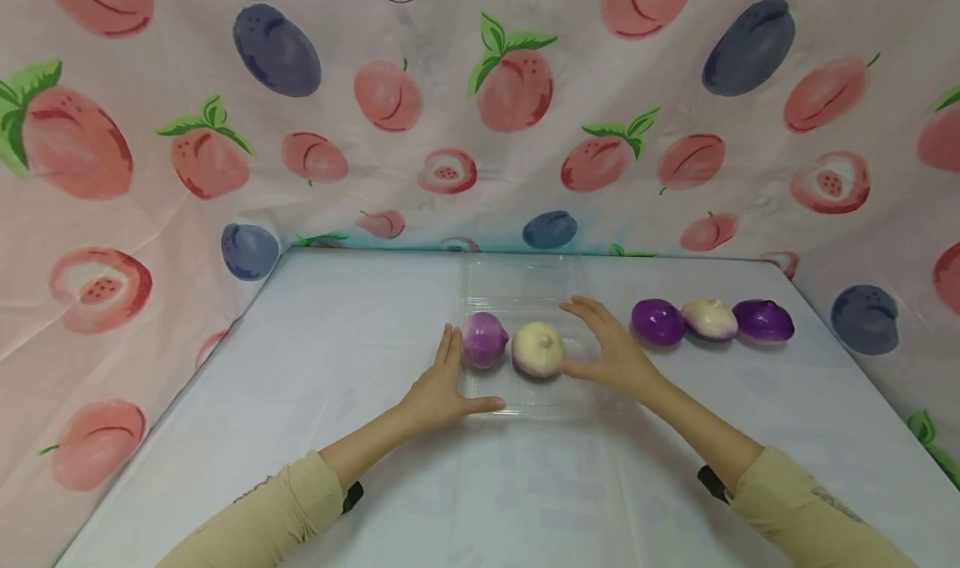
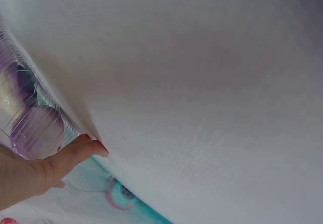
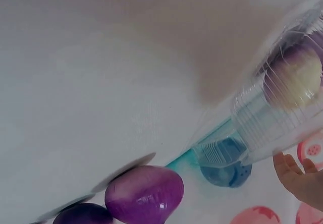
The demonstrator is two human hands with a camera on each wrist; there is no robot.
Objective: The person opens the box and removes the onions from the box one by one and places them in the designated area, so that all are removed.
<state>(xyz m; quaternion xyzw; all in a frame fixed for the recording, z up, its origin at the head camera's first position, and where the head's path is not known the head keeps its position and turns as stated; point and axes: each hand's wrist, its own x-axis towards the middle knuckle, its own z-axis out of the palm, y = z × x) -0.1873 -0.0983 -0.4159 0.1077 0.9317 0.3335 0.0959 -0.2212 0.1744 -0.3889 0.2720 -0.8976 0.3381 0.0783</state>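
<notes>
A clear plastic box [image 1: 517,397] with its lid [image 1: 517,278] folded back lies mid-table. Inside sit a shiny purple onion [image 1: 483,340] on the left and a cream onion [image 1: 537,350] beside it. My left hand [image 1: 438,389] is at the box's left side, fingers straight and thumb spread along the front; in the left wrist view the left hand [image 2: 55,168] lies by the clear wall. On the right, my right hand [image 1: 615,355] has its fingers extended over the box's right side, with the thumb near the cream onion. Whether the thumb touches it, I cannot tell.
Right of the box, a row holds a purple onion [image 1: 657,323], a cream onion with purple tinge [image 1: 709,320] and a darker purple onion [image 1: 763,322]. A fruit-print cloth [image 1: 450,92] hangs behind the white table [image 1: 360,301] and along both sides.
</notes>
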